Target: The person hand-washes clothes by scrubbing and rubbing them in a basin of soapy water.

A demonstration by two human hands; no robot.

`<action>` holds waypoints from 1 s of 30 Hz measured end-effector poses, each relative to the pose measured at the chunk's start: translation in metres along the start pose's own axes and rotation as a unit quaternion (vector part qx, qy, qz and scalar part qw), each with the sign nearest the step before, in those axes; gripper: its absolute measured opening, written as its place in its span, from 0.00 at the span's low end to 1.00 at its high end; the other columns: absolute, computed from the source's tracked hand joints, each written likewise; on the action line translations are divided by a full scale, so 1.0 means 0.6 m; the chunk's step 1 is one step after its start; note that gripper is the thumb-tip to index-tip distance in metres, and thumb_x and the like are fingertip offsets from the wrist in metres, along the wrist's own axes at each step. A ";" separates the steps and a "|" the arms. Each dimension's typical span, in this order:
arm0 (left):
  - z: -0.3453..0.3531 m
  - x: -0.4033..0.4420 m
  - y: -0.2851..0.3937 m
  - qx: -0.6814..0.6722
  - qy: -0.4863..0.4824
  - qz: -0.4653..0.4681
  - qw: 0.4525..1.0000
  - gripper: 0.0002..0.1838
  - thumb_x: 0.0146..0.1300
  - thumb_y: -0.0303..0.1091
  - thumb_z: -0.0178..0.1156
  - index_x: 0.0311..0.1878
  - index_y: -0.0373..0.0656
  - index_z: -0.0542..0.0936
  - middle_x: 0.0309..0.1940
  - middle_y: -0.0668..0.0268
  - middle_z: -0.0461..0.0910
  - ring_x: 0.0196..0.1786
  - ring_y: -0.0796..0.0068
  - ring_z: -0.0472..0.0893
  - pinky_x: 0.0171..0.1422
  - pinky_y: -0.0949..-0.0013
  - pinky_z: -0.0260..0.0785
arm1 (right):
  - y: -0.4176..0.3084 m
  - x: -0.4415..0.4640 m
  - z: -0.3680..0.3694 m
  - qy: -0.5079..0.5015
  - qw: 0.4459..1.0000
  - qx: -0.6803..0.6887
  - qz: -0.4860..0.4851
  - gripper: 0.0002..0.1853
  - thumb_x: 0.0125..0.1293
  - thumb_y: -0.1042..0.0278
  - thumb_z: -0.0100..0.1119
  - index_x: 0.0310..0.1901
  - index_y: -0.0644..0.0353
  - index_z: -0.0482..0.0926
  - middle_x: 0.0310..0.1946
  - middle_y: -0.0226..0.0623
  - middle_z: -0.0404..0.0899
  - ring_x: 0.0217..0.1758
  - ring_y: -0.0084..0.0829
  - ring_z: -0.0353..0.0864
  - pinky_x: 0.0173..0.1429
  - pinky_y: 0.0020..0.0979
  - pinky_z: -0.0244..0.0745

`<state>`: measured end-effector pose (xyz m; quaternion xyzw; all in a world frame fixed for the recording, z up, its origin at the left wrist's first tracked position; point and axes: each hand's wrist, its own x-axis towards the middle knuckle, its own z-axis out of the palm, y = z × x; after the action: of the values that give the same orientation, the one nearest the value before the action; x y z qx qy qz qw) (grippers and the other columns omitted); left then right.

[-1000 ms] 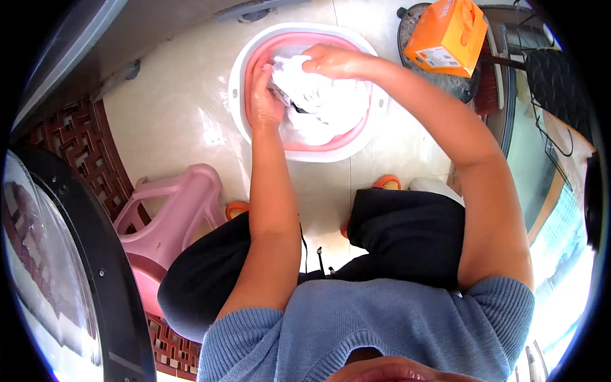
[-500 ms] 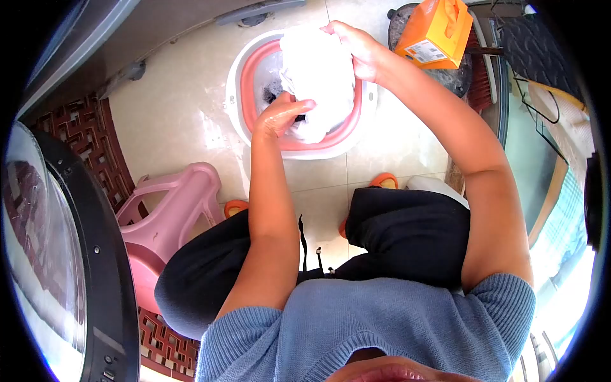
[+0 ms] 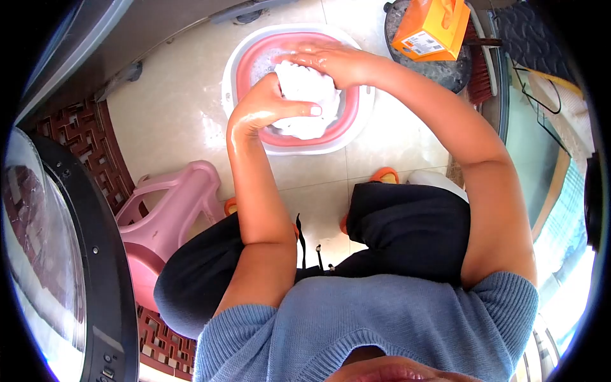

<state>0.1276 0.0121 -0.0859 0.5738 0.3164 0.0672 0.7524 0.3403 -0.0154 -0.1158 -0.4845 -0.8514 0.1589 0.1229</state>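
A bunched white cloth lies in a pink-and-white washbasin, over sudsy water. My left hand is closed on the cloth's near left side, its thumb laid across the front and its fingers hidden behind. Across the far edge of the bundle, my right hand touches it with fingers stretched to the left. Both hands look wet.
To the left are a pink plastic stool and a round glass door with a dark rim. An orange box sits on a dark round object at the upper right, beside a red-bristled brush.
The cloth has gone from spread and raised to a smaller bundle lower in the basin. My right hand has moved left over its far edge; my left hand has shifted left.
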 end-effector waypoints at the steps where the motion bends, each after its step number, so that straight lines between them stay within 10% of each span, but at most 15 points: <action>1: -0.003 -0.002 -0.007 -0.091 0.000 0.030 0.995 0.22 0.46 0.27 0.69 0.48 0.34 0.79 0.38 0.64 0.82 0.40 0.74 0.80 0.48 0.71 0.72 | 0.010 -0.001 0.010 -0.054 0.988 0.142 -0.004 0.31 0.44 0.81 0.61 0.55 0.56 0.73 0.54 0.46 0.73 0.51 0.43 0.78 0.52 0.38 0.73; 3: -0.019 -0.011 -0.025 -0.242 0.019 0.058 0.968 0.25 0.47 0.28 0.70 0.50 0.34 0.77 0.40 0.62 0.82 0.41 0.72 0.81 0.49 0.69 0.73 | 0.024 0.008 0.012 -0.176 0.903 0.387 0.059 0.25 0.42 0.77 0.62 0.48 0.62 0.75 0.42 0.42 0.79 0.46 0.36 0.78 0.51 0.33 0.72; 8: -0.036 0.003 -0.044 -0.198 0.118 -0.056 0.971 0.24 0.48 0.29 0.71 0.49 0.33 0.77 0.40 0.58 0.82 0.41 0.70 0.82 0.44 0.69 0.74 | 0.013 0.002 -0.019 -0.192 0.826 0.470 0.245 0.22 0.45 0.72 0.61 0.45 0.69 0.74 0.40 0.45 0.79 0.45 0.33 0.78 0.50 0.33 0.72; 12: -0.021 0.036 -0.066 -0.160 0.289 0.041 0.943 0.25 0.47 0.30 0.72 0.50 0.34 0.78 0.41 0.56 0.81 0.43 0.69 0.81 0.45 0.67 0.74 | 0.029 -0.005 0.014 -0.207 0.892 0.277 0.292 0.39 0.49 0.65 0.62 0.65 0.62 0.61 0.53 0.50 0.73 0.56 0.40 0.74 0.59 0.35 0.69; 14: -0.021 0.050 -0.095 0.133 0.432 0.044 0.891 0.28 0.46 0.32 0.71 0.53 0.37 0.76 0.42 0.53 0.81 0.46 0.62 0.81 0.48 0.63 0.73 | 0.032 -0.014 0.033 -0.218 0.928 0.163 0.255 0.39 0.51 0.60 0.62 0.66 0.58 0.60 0.57 0.52 0.70 0.57 0.43 0.73 0.58 0.37 0.70; 17: 0.010 0.080 -0.148 0.283 0.448 0.044 0.847 0.31 0.49 0.36 0.68 0.59 0.45 0.73 0.49 0.51 0.76 0.54 0.53 0.74 0.57 0.57 0.68 | 0.006 -0.025 0.061 -0.140 0.980 -0.011 0.143 0.41 0.58 0.55 0.59 0.71 0.30 0.50 0.70 0.48 0.52 0.69 0.52 0.57 0.67 0.48 0.60; 18: 0.026 0.088 -0.160 0.414 0.462 0.066 0.782 0.31 0.51 0.38 0.66 0.61 0.48 0.73 0.52 0.51 0.74 0.57 0.51 0.72 0.59 0.56 0.66 | -0.005 -0.028 0.079 -0.153 0.976 -0.039 0.153 0.36 0.61 0.57 0.56 0.70 0.30 0.53 0.70 0.47 0.53 0.69 0.53 0.56 0.68 0.51 0.57; 22: 0.043 0.106 -0.163 0.390 0.373 -0.105 0.836 0.29 0.53 0.38 0.63 0.62 0.55 0.73 0.50 0.47 0.73 0.54 0.49 0.72 0.61 0.54 0.64 | -0.007 -0.001 0.098 -0.240 0.950 -0.008 0.201 0.31 0.61 0.60 0.55 0.67 0.35 0.61 0.65 0.47 0.61 0.65 0.48 0.63 0.64 0.43 0.64; 24: 0.010 0.114 -0.197 0.321 0.359 -0.009 0.876 0.24 0.57 0.36 0.58 0.59 0.46 0.73 0.47 0.46 0.76 0.51 0.50 0.76 0.62 0.53 0.63 | 0.015 0.006 0.103 -0.274 0.921 0.085 0.262 0.29 0.59 0.63 0.56 0.64 0.39 0.66 0.61 0.47 0.65 0.62 0.46 0.67 0.61 0.41 0.67; 25: 0.005 0.106 -0.192 0.040 0.388 -0.026 0.920 0.24 0.57 0.35 0.57 0.59 0.43 0.73 0.44 0.51 0.77 0.45 0.52 0.77 0.60 0.55 0.67 | 0.029 0.002 0.130 -0.137 0.960 0.129 0.205 0.25 0.57 0.67 0.58 0.59 0.43 0.71 0.56 0.45 0.69 0.58 0.45 0.70 0.58 0.40 0.69; 27: -0.008 0.105 -0.203 -0.382 0.407 0.002 0.830 0.23 0.61 0.39 0.53 0.56 0.35 0.73 0.42 0.61 0.78 0.43 0.59 0.78 0.56 0.58 0.71 | -0.004 0.016 0.111 0.023 0.955 0.260 0.142 0.19 0.45 0.83 0.58 0.41 0.55 0.79 0.50 0.46 0.72 0.54 0.47 0.73 0.53 0.40 0.70; 30: 0.021 0.095 -0.231 -0.545 0.314 0.114 0.769 0.24 0.64 0.42 0.47 0.59 0.38 0.70 0.45 0.61 0.76 0.48 0.59 0.77 0.56 0.57 0.71 | -0.112 0.022 0.057 0.052 0.967 0.247 -0.009 0.12 0.50 0.73 0.59 0.39 0.57 0.77 0.44 0.41 0.72 0.47 0.47 0.74 0.49 0.42 0.73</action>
<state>0.1432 -0.0177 -0.2328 0.0466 0.3775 0.4901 0.7843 0.2683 -0.0414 -0.1201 -0.4385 -0.7826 0.3379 0.2848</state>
